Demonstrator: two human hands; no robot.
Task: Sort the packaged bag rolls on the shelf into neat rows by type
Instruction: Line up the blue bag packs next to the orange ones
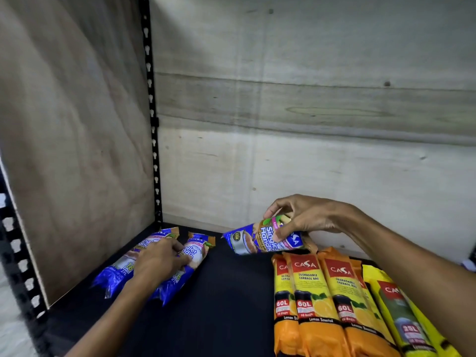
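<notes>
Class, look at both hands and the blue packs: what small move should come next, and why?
Probably carry the blue pack in the right hand leftward and lay it beside the two blue packs under the left hand. It is lifted, tilted, near the orange packs, a different type, and bare shelf lies open right of the blue pair.

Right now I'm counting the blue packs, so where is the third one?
In the head view it's right of centre: the third blue pack is held in the right hand above the shelf, just behind the orange packs.
</notes>
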